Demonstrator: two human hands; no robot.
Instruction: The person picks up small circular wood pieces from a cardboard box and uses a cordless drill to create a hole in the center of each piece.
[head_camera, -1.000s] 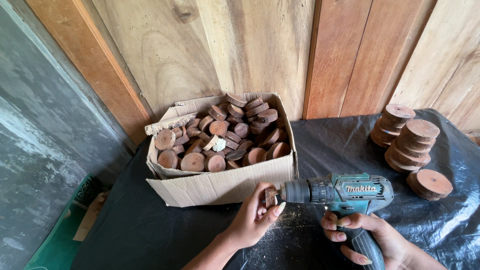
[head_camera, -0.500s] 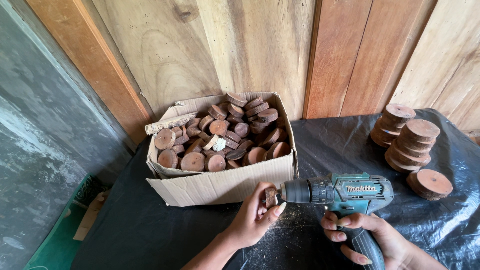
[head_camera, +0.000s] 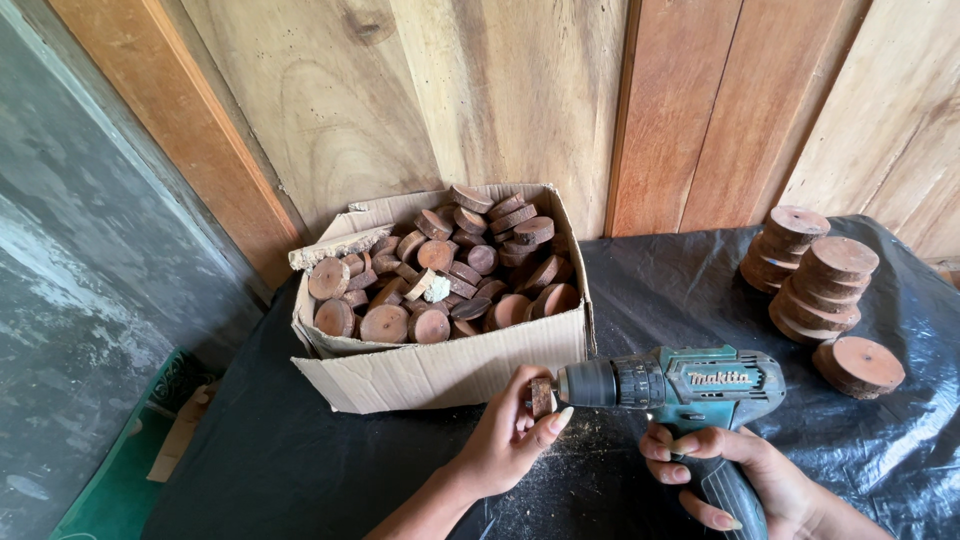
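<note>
We count one cardboard box (head_camera: 430, 372) full of wooden discs, too many to count, and one teal drill (head_camera: 690, 385). On the right side of the table (head_camera: 300, 470) stand three small stacks of discs (head_camera: 812, 280), with one single disc (head_camera: 858, 365) beside them. Compared with half a second before, nothing has visibly moved. Our left hand (head_camera: 505, 435) is closed around a small wooden disc (head_camera: 541, 396), pressed against the drill's tip just in front of the box. Our right hand (head_camera: 745, 480) grips the drill handle.
</note>
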